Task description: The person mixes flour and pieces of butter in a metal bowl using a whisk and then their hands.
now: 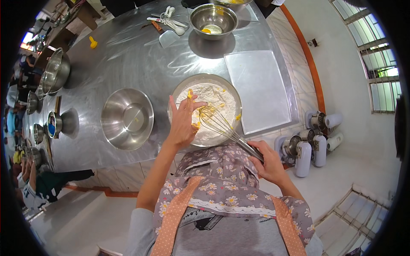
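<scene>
A wide metal bowl (237,96) of flour (214,92) with yellow, butter-like bits stands at the table edge before me. My right hand (267,161) grips the steel handle of a balloon whisk (221,123), whose wires rest in the flour and carry yellow bits. Over the bowl's left side is my left hand (184,123), fingers spread, with yellow smears on the fingers; its fingertips are close to the whisk wires. Whether they touch the wires I cannot tell.
An almost bare steel bowl (110,123) stands left on the steel table (86,80). A flat metal tray (261,92) lies right. Farther back are a bowl with egg yolk (195,24), a scraper (169,39) and measuring spoons (174,24). Stand mixers (302,156) are on the right; people work far left.
</scene>
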`<action>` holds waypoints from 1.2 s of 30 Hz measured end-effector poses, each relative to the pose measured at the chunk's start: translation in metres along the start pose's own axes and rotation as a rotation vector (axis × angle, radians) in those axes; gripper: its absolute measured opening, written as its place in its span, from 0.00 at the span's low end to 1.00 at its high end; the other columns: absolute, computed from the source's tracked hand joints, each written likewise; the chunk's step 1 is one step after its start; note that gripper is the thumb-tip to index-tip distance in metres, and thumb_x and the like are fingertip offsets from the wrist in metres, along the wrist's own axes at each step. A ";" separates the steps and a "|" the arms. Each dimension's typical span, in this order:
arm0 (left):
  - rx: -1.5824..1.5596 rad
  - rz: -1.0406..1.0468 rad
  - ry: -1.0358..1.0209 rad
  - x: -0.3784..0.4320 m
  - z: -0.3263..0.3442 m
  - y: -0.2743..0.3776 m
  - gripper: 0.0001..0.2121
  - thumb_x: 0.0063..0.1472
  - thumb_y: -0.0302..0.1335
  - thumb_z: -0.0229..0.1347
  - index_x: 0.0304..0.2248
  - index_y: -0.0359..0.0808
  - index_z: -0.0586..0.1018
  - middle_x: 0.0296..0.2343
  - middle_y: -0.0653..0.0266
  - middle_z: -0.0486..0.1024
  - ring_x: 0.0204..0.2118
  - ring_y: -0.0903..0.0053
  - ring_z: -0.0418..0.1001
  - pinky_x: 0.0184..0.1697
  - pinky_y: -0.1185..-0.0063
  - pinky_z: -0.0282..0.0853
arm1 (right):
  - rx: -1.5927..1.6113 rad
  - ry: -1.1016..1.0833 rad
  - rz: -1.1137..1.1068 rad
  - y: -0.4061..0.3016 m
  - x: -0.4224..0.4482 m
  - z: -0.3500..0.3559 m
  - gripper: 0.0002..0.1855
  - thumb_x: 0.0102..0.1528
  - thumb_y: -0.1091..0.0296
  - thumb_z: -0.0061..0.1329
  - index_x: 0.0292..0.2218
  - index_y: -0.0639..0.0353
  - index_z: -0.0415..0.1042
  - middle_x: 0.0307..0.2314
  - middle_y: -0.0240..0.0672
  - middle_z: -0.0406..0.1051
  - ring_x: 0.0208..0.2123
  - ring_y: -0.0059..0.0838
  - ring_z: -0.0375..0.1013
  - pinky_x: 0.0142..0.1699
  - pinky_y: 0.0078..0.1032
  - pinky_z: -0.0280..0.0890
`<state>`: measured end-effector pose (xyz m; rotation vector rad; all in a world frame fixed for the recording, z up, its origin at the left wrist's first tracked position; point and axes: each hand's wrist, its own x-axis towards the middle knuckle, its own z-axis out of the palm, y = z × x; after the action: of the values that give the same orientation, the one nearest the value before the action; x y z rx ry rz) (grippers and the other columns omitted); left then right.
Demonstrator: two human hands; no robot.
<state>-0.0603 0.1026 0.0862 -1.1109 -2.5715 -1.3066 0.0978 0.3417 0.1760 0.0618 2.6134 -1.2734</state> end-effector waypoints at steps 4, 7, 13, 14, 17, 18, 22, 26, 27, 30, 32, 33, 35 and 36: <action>-0.063 -0.014 -0.004 0.000 -0.002 -0.010 0.37 0.59 0.56 0.21 0.58 0.34 0.43 0.39 0.66 0.72 0.51 0.65 0.59 0.56 0.53 0.20 | 0.029 -0.010 -0.003 -0.001 0.000 -0.004 0.22 0.49 0.75 0.47 0.47 0.57 0.62 0.31 0.42 0.66 0.29 0.41 0.68 0.33 0.30 0.63; -0.166 -0.140 0.026 -0.009 0.003 -0.025 0.37 0.59 0.56 0.22 0.58 0.33 0.47 0.37 0.65 0.72 0.49 0.67 0.62 0.58 0.57 0.22 | 0.071 0.005 0.062 0.000 0.001 -0.006 0.21 0.49 0.74 0.47 0.46 0.59 0.62 0.32 0.43 0.67 0.31 0.41 0.69 0.35 0.29 0.63; -0.688 -0.358 0.193 -0.017 0.013 -0.012 0.32 0.63 0.49 0.24 0.57 0.32 0.47 0.36 0.60 0.73 0.46 0.72 0.64 0.59 0.69 0.35 | 0.099 0.011 0.032 0.003 0.000 -0.006 0.21 0.49 0.75 0.47 0.46 0.60 0.62 0.33 0.44 0.67 0.32 0.38 0.69 0.37 0.27 0.63; -0.748 -0.389 0.210 -0.020 0.014 -0.008 0.31 0.64 0.48 0.23 0.57 0.31 0.46 0.36 0.59 0.73 0.47 0.73 0.64 0.59 0.70 0.36 | 0.107 0.016 0.034 0.003 0.001 -0.005 0.21 0.49 0.75 0.47 0.46 0.60 0.62 0.33 0.44 0.67 0.32 0.38 0.69 0.37 0.27 0.63; -0.831 -0.454 0.226 -0.025 0.016 0.001 0.30 0.64 0.46 0.22 0.58 0.31 0.44 0.38 0.58 0.73 0.49 0.73 0.62 0.60 0.71 0.36 | 0.122 0.027 0.041 0.003 0.000 -0.004 0.21 0.49 0.75 0.47 0.46 0.61 0.62 0.32 0.44 0.67 0.32 0.38 0.68 0.37 0.27 0.63; -0.841 -0.472 0.228 -0.026 0.016 0.003 0.30 0.64 0.46 0.21 0.58 0.31 0.43 0.38 0.58 0.73 0.50 0.74 0.62 0.60 0.71 0.35 | 0.120 0.025 0.040 0.002 0.000 -0.004 0.21 0.49 0.75 0.48 0.46 0.61 0.62 0.32 0.44 0.67 0.32 0.38 0.68 0.37 0.27 0.63; -0.851 -0.510 0.240 -0.028 0.018 0.004 0.30 0.64 0.46 0.21 0.58 0.31 0.41 0.40 0.58 0.73 0.51 0.74 0.61 0.60 0.71 0.34 | 0.118 0.013 0.075 -0.001 -0.001 -0.002 0.21 0.49 0.76 0.48 0.46 0.61 0.62 0.31 0.44 0.67 0.31 0.38 0.68 0.36 0.27 0.62; -0.811 -0.494 0.229 -0.029 0.017 0.008 0.34 0.62 0.51 0.19 0.58 0.33 0.40 0.41 0.57 0.72 0.53 0.73 0.59 0.60 0.69 0.30 | 0.087 -0.021 0.054 -0.002 -0.001 -0.003 0.21 0.49 0.75 0.48 0.46 0.60 0.62 0.31 0.44 0.67 0.30 0.38 0.68 0.35 0.27 0.63; -0.799 -0.483 0.218 -0.029 0.017 0.008 0.35 0.60 0.54 0.18 0.58 0.34 0.40 0.42 0.57 0.72 0.53 0.72 0.58 0.60 0.68 0.28 | 0.072 -0.045 0.047 -0.001 -0.001 -0.004 0.21 0.49 0.75 0.48 0.46 0.60 0.62 0.31 0.43 0.67 0.30 0.38 0.68 0.35 0.27 0.63; -0.730 -0.475 0.153 -0.026 0.012 0.012 0.36 0.60 0.54 0.18 0.58 0.33 0.40 0.42 0.57 0.71 0.53 0.72 0.58 0.60 0.69 0.31 | 0.058 -0.107 0.020 -0.005 -0.002 -0.002 0.22 0.49 0.74 0.48 0.47 0.59 0.62 0.31 0.43 0.66 0.29 0.38 0.68 0.35 0.27 0.63; -0.691 -0.449 0.184 -0.030 0.014 0.007 0.37 0.60 0.55 0.18 0.58 0.32 0.40 0.42 0.57 0.71 0.53 0.73 0.59 0.60 0.70 0.34 | 0.076 -0.106 0.020 -0.006 -0.003 0.000 0.22 0.49 0.75 0.48 0.46 0.60 0.62 0.31 0.41 0.67 0.29 0.35 0.68 0.35 0.25 0.62; -0.685 -0.447 0.207 -0.030 0.013 0.005 0.37 0.60 0.55 0.18 0.58 0.31 0.40 0.41 0.57 0.71 0.52 0.73 0.59 0.60 0.70 0.36 | 0.094 -0.086 0.030 -0.004 -0.003 0.002 0.22 0.48 0.75 0.47 0.46 0.60 0.62 0.32 0.40 0.67 0.29 0.33 0.68 0.35 0.23 0.62; -0.686 -0.456 0.261 -0.028 0.010 0.005 0.38 0.60 0.56 0.18 0.57 0.30 0.40 0.41 0.57 0.72 0.51 0.73 0.61 0.59 0.71 0.39 | 0.125 -0.065 0.056 -0.002 -0.003 0.002 0.22 0.48 0.76 0.47 0.46 0.61 0.62 0.32 0.39 0.67 0.30 0.30 0.67 0.35 0.22 0.62; -0.692 -0.466 0.293 -0.028 0.007 0.005 0.39 0.59 0.56 0.18 0.57 0.29 0.40 0.40 0.57 0.72 0.50 0.73 0.62 0.59 0.71 0.40 | 0.140 -0.064 0.071 -0.002 -0.004 0.001 0.22 0.48 0.76 0.47 0.46 0.61 0.62 0.32 0.39 0.67 0.30 0.29 0.67 0.35 0.21 0.62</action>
<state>-0.0340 0.0936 0.0755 -0.2833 -2.2697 -2.3674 0.1017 0.3394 0.1777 0.1336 2.4433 -1.4072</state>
